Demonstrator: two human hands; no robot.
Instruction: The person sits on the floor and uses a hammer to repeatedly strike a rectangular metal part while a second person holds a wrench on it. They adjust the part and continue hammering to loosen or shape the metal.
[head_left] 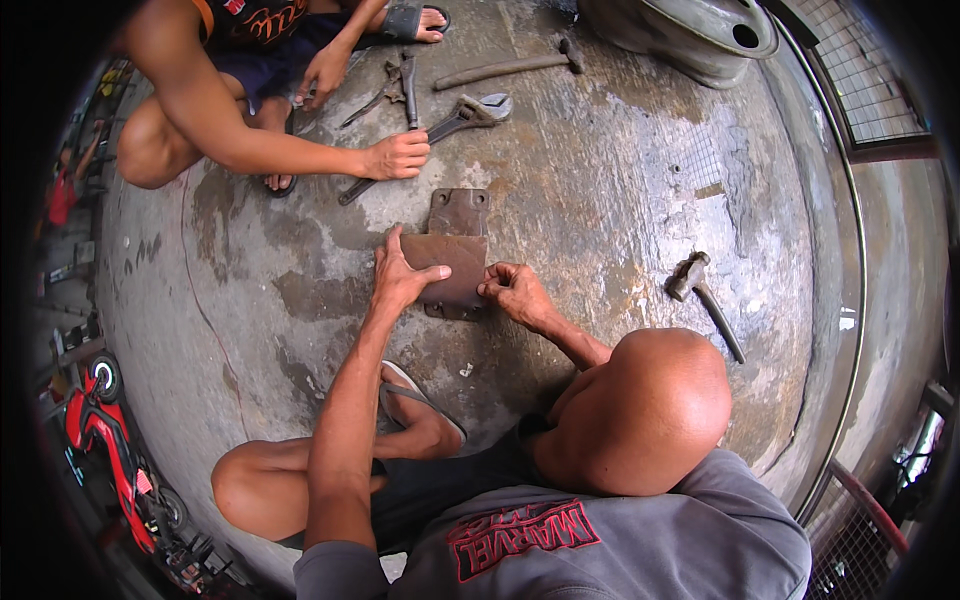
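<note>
In front of me on the concrete lies a flat brown metal plate (462, 258). Under it is a second metal plate (459, 208), whose ends with bolt holes stick out at the far and near sides. My left hand (403, 275) grips the left side of the upper plate, thumb across its top face and fingers along the edge. At the right edge, my right hand (515, 293) has its thumb and fingers pinched together against the plate; whether anything small is between them is hidden.
A co-worker's hand (398, 155) is closed over the adjustable wrench (470, 116) beyond the plates. Near it lie a T-shaped metal tool (408, 85) and a long-handled hammer (510, 68). Another hammer (708, 298) rests at right, a wheel rim (690, 40) far right, a red motorbike (105, 440) left.
</note>
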